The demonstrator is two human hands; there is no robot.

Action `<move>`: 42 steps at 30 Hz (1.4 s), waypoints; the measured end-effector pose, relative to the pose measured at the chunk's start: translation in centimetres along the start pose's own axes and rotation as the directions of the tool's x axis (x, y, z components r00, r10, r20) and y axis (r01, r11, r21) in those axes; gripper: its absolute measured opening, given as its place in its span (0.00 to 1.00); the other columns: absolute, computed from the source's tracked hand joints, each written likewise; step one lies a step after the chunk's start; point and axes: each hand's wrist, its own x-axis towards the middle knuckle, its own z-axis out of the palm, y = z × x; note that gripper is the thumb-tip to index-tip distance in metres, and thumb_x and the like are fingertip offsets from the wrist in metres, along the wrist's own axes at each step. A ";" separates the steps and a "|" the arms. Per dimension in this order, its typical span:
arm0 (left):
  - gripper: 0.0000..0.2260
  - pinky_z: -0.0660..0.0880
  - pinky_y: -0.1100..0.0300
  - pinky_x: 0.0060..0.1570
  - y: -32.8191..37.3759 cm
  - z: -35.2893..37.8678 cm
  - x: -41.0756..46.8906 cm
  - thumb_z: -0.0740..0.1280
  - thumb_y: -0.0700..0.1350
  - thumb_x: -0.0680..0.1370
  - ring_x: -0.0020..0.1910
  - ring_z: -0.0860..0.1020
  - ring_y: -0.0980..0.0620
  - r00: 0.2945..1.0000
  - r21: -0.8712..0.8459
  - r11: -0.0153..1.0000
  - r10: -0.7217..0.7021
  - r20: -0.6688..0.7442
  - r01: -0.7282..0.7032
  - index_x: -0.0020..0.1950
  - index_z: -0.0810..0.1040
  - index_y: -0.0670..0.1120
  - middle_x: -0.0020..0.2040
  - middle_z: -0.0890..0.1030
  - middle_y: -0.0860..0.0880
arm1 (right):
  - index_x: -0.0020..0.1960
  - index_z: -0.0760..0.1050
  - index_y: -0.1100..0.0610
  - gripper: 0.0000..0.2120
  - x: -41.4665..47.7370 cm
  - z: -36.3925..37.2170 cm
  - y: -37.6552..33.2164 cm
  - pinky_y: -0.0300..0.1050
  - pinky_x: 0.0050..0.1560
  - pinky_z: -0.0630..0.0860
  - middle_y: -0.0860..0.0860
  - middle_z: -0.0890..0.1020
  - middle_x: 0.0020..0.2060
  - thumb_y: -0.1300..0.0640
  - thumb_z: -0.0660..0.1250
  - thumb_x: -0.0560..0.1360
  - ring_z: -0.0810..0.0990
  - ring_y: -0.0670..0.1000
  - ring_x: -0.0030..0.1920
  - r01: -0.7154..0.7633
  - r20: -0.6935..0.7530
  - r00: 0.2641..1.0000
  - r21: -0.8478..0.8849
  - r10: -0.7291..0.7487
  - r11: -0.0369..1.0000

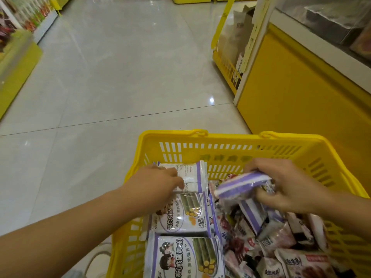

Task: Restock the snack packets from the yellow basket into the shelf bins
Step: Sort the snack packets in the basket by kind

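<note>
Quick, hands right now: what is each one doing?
Left hand: grips white packets in the basket.
Right hand: grips a purple packet.

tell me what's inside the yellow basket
Large purple-trimmed packets on the left, small pink packets heaped right. The left hand grips a packet stack, the right hand a purple packet. Its bottom is hidden.

The bare left arm [70,223] comes in from 8 o'clock and stretches toward 2 o'clock, wrist straight, palm down; the left hand [158,183] grips a stack of packets [192,177], fingers curled over its near edge. The right forearm [341,209] enters from 4 o'clock, pointing toward 10 o'clock; the right hand [289,187], back uppermost, pinches a purple-edged packet [241,186] between thumb and curled fingers.
</note>
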 end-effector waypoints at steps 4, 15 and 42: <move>0.09 0.67 0.61 0.44 -1.1 -2.8 -0.8 0.63 0.44 0.77 0.48 0.77 0.52 0.801 -0.293 0.955 -0.201 -0.564 0.033 0.56 0.77 0.49 0.51 0.79 0.52 | 0.48 0.73 0.52 0.05 2.3 1.2 -2.2 0.44 0.31 0.76 0.46 0.79 0.38 0.55 0.67 0.73 0.79 0.47 0.37 -0.134 -0.230 0.946 0.361 0.227 0.923; 0.24 0.65 0.48 0.67 -0.7 -0.1 0.0 0.67 0.56 0.77 0.70 0.68 0.43 0.944 -0.104 0.994 -0.075 -0.321 0.043 0.71 0.69 0.51 0.73 0.68 0.46 | 0.60 0.73 0.52 0.11 5.9 9.7 -4.3 0.33 0.36 0.72 0.49 0.79 0.38 0.50 0.61 0.80 0.76 0.39 0.34 -0.562 0.257 0.824 0.484 0.505 0.670; 0.19 0.58 0.55 0.69 0.3 -0.2 1.2 0.59 0.56 0.80 0.71 0.67 0.51 0.965 -0.150 0.987 0.020 -0.260 -0.061 0.71 0.68 0.59 0.73 0.66 0.54 | 0.47 0.78 0.50 0.02 3.5 -3.5 3.1 0.47 0.45 0.76 0.47 0.79 0.45 0.56 0.67 0.75 0.78 0.49 0.45 -0.106 0.434 0.819 -0.531 0.376 0.841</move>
